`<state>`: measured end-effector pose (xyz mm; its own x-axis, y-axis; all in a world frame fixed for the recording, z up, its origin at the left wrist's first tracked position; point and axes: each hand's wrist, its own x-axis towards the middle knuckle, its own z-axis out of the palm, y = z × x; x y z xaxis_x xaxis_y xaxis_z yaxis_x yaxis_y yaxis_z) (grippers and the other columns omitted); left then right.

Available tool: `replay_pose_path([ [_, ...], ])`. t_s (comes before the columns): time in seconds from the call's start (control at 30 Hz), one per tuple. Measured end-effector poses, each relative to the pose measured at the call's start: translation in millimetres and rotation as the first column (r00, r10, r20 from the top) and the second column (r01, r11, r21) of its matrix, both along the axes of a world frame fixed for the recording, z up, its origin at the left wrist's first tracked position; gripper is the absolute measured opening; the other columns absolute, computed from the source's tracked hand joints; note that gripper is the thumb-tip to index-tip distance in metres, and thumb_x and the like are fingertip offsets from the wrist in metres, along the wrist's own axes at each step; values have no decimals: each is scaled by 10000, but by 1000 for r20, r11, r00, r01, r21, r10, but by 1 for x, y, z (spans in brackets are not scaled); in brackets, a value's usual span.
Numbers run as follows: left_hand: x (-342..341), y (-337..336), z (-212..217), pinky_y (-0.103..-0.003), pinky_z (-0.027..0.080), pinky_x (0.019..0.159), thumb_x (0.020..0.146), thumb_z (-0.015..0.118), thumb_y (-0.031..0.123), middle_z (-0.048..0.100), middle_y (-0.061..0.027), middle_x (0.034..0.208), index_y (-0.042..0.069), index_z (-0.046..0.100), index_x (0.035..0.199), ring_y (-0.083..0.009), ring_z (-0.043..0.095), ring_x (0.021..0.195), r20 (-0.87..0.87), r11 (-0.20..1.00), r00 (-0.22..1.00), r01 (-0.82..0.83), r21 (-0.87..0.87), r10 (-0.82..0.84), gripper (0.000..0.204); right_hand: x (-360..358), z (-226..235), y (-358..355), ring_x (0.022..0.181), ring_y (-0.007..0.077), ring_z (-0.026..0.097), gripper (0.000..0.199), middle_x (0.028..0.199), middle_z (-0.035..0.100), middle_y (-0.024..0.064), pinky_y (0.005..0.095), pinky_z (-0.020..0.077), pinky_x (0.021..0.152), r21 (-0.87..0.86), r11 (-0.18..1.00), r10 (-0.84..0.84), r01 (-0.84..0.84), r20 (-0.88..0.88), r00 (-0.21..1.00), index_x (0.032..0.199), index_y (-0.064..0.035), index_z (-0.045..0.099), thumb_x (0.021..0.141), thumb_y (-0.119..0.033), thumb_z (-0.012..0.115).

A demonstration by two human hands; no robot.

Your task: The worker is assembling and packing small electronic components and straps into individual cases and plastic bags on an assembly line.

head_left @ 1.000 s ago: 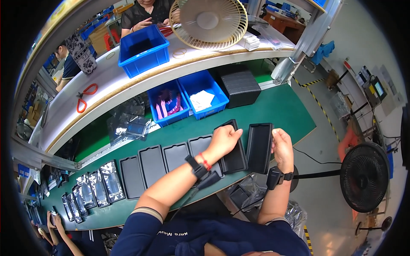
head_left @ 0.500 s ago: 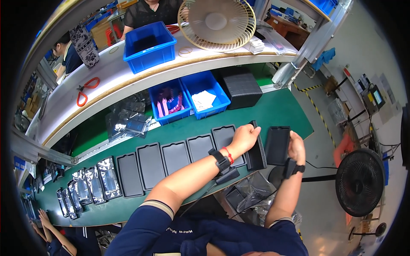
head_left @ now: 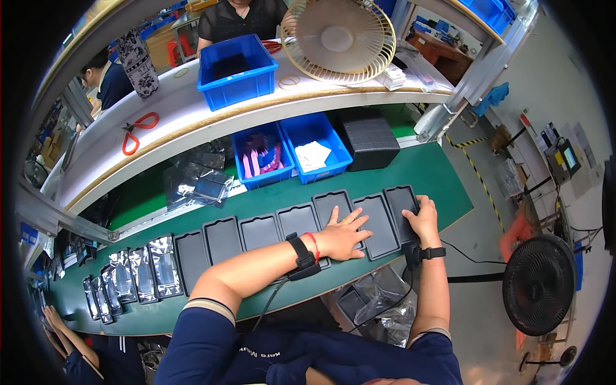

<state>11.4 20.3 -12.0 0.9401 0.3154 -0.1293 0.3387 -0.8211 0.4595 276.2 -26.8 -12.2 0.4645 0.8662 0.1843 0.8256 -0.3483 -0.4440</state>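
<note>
A row of shallow black plastic trays (head_left: 258,232) lies side by side along the green table. My left hand (head_left: 342,239) rests on the trays toward the row's right end, its fingers spread, one reaching onto the second tray from the right (head_left: 377,226). At the far right end, my right hand (head_left: 423,220) grips the last tray (head_left: 403,202) by its right edge, with the thumb over the rim. That tray's left side meets the tray beside it. To the left, several trays carry items in clear, shiny film (head_left: 165,266).
Blue bins with pink pieces (head_left: 262,157) and white papers (head_left: 313,154) stand behind the row, beside a black box (head_left: 367,138). The shelf above holds red-handled scissors (head_left: 138,133), a blue bin (head_left: 237,74) and a fan (head_left: 337,38). Another person's hands (head_left: 56,321) are at far left.
Both raised trays at the right end now lie flat in the row. My left hand has come down, its fingers opening out. The right hand has moved slightly left.
</note>
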Motion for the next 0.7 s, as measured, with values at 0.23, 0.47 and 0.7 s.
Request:
replay_pose_path([
  [0.23,-9,12,18,-608,214,1043,822,603,427,343,-201,1395,112,480,1278,-386,242,1341,208,991,972,-124,41,113,568,-6,31,34,1010,381,544,561,1048,596,235,433,444,869,75,994,83,-84,14,996,1108,31,584,722,-349,733],
  [0.47,32,131,20,-322,502,559,839,631,172,645,-123,817,-23,563,1093,-199,631,673,485,560,307,-611,-559,819,328,-84,53,140,1281,402,319,410,1369,380,232,518,255,1050,204,904,332,-375,216,918,1274,-263,525,870,-327,560],
  [0.7,74,153,34,-257,434,336,889,597,202,585,-136,743,-75,533,833,-174,593,481,97,269,465,-320,-909,880,290,-42,41,162,1387,336,160,387,1462,304,142,618,30,1064,38,943,327,-331,88,941,1296,-348,502,922,-418,435],
])
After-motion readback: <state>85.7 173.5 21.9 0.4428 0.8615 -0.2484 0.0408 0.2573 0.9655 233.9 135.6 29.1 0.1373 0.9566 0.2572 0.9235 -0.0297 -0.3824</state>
